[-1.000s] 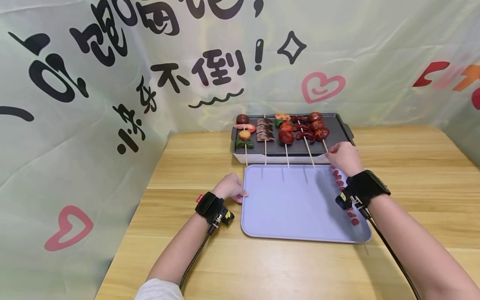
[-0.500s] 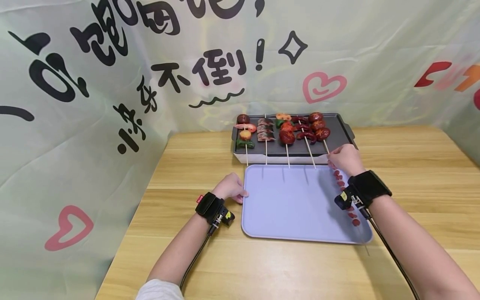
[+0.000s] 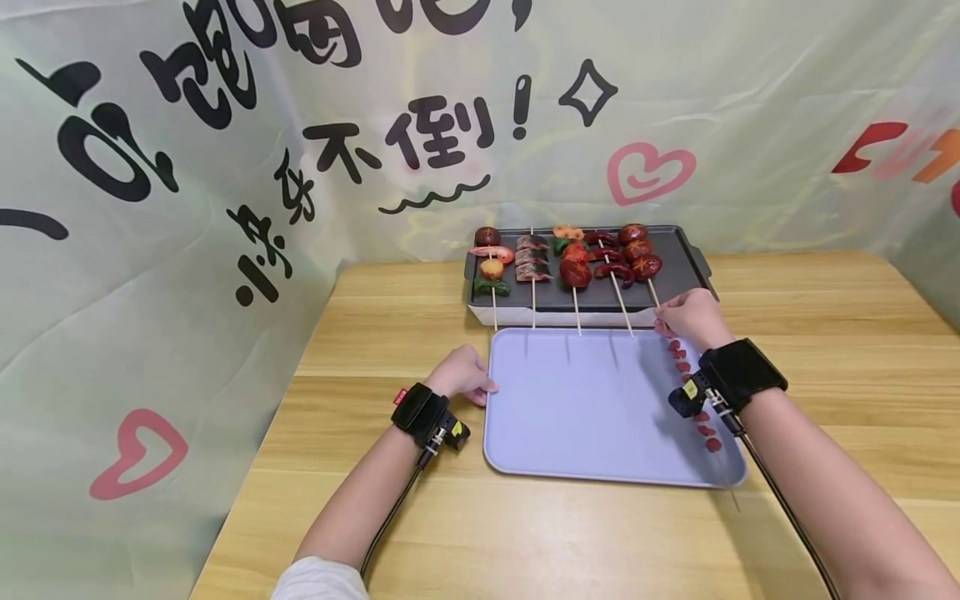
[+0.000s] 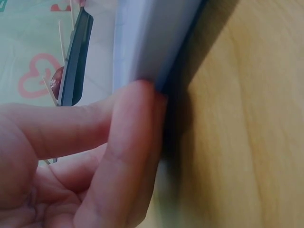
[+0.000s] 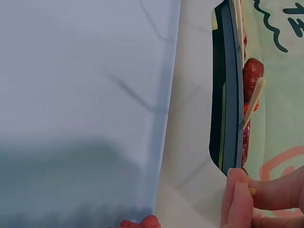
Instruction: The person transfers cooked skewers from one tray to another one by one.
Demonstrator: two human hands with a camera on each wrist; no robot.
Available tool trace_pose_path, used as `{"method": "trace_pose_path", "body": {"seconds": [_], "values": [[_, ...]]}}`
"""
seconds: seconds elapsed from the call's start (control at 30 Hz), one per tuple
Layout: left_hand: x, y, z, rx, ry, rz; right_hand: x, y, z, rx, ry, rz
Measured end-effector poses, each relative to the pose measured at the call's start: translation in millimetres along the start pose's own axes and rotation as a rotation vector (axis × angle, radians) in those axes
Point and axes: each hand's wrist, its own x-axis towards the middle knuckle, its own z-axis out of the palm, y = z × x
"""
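My left hand pinches the left rim of a pale lilac tray between thumb and fingers; the left wrist view shows the grip close up. With thumb and fingertips, my right hand pinches the lower end of a mushroom skewer's stick. Its several scored brown mushrooms lie on a dark grill pan behind the tray. In the right wrist view the stick's tip pokes out between the fingers. A skewer of small red pieces lies along the tray's right side, partly hidden under my right wrist.
Several other skewers share the pan: a mixed vegetable and shrimp one, a striped meat one, a pepper and mushroom one and a dark red sausage-like one. Their sticks overhang the pan's front edge. A printed cloth backs the wooden table.
My right hand has dropped very slightly while pinching the stick. The left hand stays on the tray's rim, and the skewers lie as before.
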Motion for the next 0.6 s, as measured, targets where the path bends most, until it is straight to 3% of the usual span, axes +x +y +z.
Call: {"method": "trace_pose_path", "body": {"seconds": [0.3, 0.6], "values": [[2.0, -1.2, 0.1, -0.017, -0.015, 0.001, 1.3, 3.3, 1.1, 0.032, -0.058, 0.014], [0.8, -1.2, -0.3, -0.009, -0.014, 0.001, 1.3, 4.2, 0.9, 0.084, -0.058, 0.026]]}}
